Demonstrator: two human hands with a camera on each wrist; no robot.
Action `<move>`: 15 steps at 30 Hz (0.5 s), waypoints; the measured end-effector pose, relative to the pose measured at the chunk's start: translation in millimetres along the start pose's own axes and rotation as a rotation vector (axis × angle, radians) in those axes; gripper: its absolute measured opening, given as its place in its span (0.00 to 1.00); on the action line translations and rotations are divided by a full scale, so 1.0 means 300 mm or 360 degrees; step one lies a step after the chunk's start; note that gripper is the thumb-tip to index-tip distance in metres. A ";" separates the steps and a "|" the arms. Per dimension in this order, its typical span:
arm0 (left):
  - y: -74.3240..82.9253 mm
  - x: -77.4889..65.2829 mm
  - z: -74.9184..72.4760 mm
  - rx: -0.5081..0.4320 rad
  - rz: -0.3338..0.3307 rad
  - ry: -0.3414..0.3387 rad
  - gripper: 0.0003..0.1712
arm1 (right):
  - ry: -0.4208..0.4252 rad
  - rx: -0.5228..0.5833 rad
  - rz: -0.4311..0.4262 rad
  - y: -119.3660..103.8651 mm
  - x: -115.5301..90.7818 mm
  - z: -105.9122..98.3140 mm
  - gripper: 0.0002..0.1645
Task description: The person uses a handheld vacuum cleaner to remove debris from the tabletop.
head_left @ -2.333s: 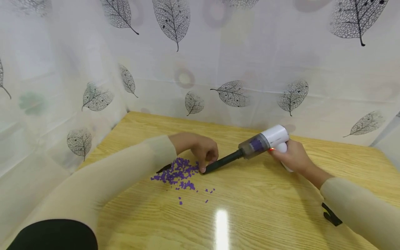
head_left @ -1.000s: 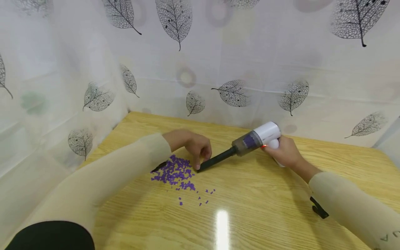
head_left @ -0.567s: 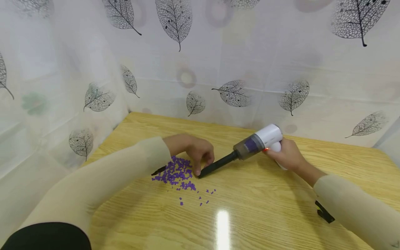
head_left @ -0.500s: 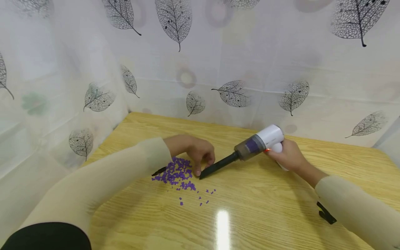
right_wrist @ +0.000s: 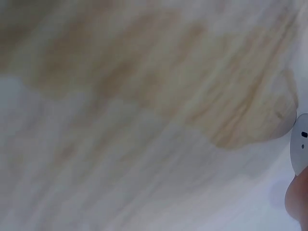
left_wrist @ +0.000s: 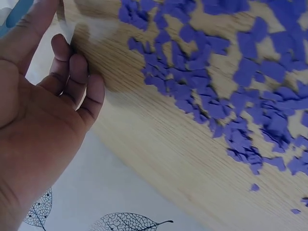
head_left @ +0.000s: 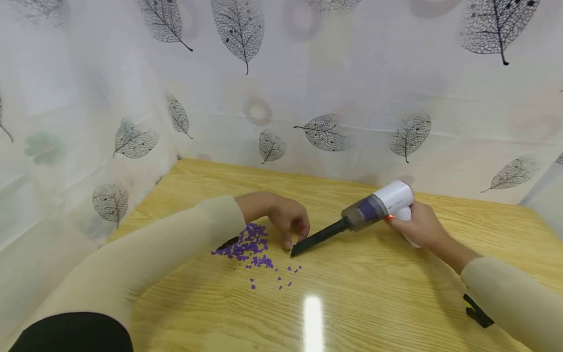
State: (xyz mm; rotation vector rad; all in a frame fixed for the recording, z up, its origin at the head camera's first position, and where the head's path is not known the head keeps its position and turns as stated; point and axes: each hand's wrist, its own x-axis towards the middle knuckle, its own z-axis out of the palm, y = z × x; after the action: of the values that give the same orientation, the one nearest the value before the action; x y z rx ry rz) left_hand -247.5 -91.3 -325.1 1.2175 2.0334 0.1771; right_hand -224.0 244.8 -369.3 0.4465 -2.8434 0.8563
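Note:
My right hand grips the handle of a handheld vacuum cleaner, white with a grey see-through dust cup and a small red light. Its black nozzle slopes down to the left, its tip close over the table. The left hand has its fingertips right at that tip, other fingers loosely bent; I cannot tell whether they pinch anything. Purple paper scraps lie beside the left hand, filling much of the left wrist view. In the right wrist view a fingertip shows by a white vacuum part.
The wood-grain table stands against a pale curtain printed with dark leaves. Several stray scraps lie nearer me. Dark pieces hang under the sleeves near both wrists.
The vacuum, nozzle and right hand shift left, then back to the right and slightly nearer me. The left hand moves along with the nozzle tip. A few scraps now lie apart in front.

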 end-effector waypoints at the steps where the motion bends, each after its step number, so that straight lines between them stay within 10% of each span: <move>1: 0.002 0.004 -0.001 -0.0023 0.0028 -0.0007 0.12 | 0.0004 -0.0005 -0.0001 0.004 -0.005 -0.004 0.20; 15: 0.073 0.079 0.027 0.0110 0.0122 0.0094 0.15 | 0.0066 0.0013 0.0030 0.046 -0.096 -0.050 0.17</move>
State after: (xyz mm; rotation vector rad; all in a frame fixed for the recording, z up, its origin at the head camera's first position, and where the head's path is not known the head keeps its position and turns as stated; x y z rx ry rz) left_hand -233.2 -62.3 -333.3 1.3488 2.0598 0.1828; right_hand -200.4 271.0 -370.2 0.3989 -2.8118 0.8707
